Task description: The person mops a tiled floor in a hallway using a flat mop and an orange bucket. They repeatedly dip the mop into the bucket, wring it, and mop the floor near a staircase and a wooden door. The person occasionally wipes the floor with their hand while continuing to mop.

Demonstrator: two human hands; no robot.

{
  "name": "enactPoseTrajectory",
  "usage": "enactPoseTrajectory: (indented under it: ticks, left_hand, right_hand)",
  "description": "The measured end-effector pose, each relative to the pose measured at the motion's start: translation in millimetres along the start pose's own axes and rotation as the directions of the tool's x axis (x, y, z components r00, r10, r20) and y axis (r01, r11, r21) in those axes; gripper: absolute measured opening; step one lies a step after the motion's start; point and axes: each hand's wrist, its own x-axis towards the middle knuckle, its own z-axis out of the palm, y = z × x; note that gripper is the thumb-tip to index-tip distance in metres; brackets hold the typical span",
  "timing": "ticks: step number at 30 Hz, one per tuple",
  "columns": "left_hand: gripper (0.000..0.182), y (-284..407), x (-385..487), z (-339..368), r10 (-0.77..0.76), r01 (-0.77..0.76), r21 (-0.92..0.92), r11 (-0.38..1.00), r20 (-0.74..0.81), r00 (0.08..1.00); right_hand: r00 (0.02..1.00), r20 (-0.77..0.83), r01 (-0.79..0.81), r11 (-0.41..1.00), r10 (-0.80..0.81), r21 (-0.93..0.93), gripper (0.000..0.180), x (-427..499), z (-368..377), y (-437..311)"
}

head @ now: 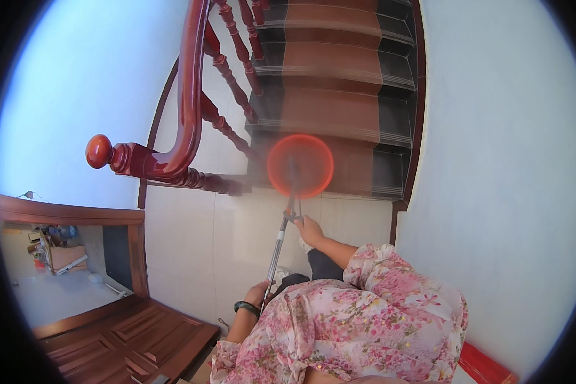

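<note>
A metal pole (277,254), apparently a mop handle with a grey lever (292,217), slants up from the lower middle. Its far end reaches inside the rim of a red-orange bucket (330,165), where the mop head is blurred and hard to make out. The bucket is by the lowest stair steps. My right hand (311,231) grips the lever just short of the bucket. Closer to my body, my left hand (259,293) is wrapped around the pole, with a dark bangle (247,307) on that wrist.
Stairs with a brown middle and black sides (331,108) rise ahead, flanked by a red wooden handrail (189,96). Pale floor tiles (230,230) lie underfoot. A panelled wooden door (139,336) is at lower left, a white wall (499,168) at right.
</note>
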Motion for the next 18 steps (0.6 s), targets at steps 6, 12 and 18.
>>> enactPoseTrajectory:
  ticks: [6,12,18]
  left_hand:
    - [0.037,-16,16,-14,0.000,0.000,0.003,1.000,0.078,0.997]
    - [0.036,-18,18,-3,0.025,-0.024,-0.049,0.998,0.007,1.000]
    - [0.037,-21,11,-12,0.045,-0.045,-0.017,0.999,0.042,0.998]
  right_hand:
    - [0.999,0.039,0.019,0.998,-0.017,-0.056,0.039,5,0,-1]
    - [0.998,0.044,0.040,0.997,-0.037,-0.068,0.040,12,-7,-2]
    - [0.998,-0.017,0.056,0.998,-0.056,-0.015,0.035,45,-27,4]
